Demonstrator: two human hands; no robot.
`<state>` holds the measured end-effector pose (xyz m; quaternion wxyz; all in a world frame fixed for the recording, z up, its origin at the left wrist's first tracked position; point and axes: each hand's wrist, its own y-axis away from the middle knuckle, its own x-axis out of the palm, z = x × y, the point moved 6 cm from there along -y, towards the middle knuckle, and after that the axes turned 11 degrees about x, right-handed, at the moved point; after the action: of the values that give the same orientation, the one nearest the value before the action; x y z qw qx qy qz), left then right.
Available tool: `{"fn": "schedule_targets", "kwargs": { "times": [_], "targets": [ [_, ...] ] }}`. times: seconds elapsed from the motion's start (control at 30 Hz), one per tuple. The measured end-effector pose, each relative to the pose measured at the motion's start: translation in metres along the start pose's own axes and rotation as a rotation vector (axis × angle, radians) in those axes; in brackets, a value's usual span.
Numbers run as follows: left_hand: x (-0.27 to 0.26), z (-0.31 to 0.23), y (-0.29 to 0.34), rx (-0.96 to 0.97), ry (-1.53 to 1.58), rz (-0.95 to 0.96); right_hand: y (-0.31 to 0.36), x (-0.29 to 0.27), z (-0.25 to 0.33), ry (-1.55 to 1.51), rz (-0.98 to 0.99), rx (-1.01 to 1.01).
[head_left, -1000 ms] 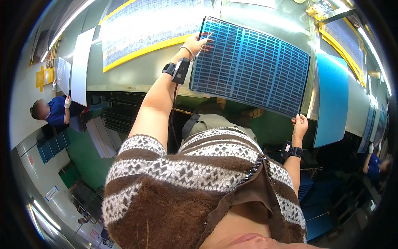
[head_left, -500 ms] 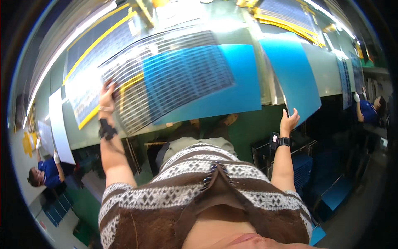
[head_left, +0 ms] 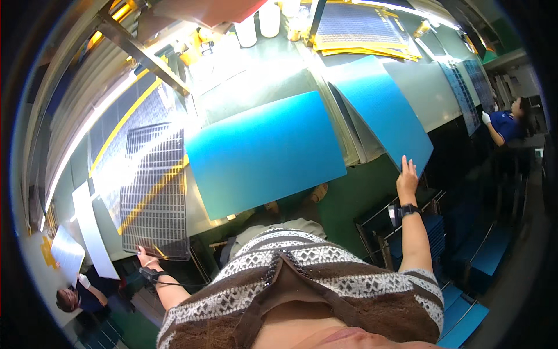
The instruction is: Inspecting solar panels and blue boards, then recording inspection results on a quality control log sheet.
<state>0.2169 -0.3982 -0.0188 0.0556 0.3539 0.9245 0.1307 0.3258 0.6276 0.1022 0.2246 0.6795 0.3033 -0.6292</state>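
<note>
My left hand (head_left: 148, 257) grips the near edge of a dark see-through sheet (head_left: 154, 200) printed with a grid. That sheet lies over a yellow-edged panel on the left. In the middle, a plain blue sheet (head_left: 267, 154) rests on the table, its near edge jutting toward me. A second blue sheet (head_left: 383, 102) slants down at the right. Against its near edge is my right hand (head_left: 408, 174), with fingers stretched out over the surface; the thumb is hard to make out.
Yellow-edged gridded panels (head_left: 366, 29) are stacked at the back right. White containers (head_left: 269, 20) stand at the back. A metal post (head_left: 142, 52) slants in at upper left. Co-workers (head_left: 508, 125) are at both sides; racks of blue sheets (head_left: 479, 256) stand at lower right.
The grid sheet has swung left and toward me, off the middle blue sheet, with my left hand on it. My right hand's fingers now lie over the right blue sheet's edge. The view has shifted.
</note>
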Motion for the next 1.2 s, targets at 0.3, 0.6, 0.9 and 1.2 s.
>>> {"fn": "schedule_targets", "kwargs": {
  "times": [0.3,0.6,0.9,1.2],
  "targets": [
    [0.095,-0.051,0.062,0.378,-1.096,-0.692,0.035,-0.244,-0.05,-0.338,-0.221,0.159],
    [0.506,0.003,0.403,-0.23,0.002,1.538,0.04,-0.13,-0.101,-1.604,0.606,0.445],
    [0.59,0.088,0.589,-0.918,0.198,1.478,-0.01,-0.014,-0.092,-1.409,0.567,0.295],
    [0.607,0.135,0.606,-0.746,0.046,1.218,-0.066,-0.023,-0.087,-0.191,0.011,0.088]
  ]
}}
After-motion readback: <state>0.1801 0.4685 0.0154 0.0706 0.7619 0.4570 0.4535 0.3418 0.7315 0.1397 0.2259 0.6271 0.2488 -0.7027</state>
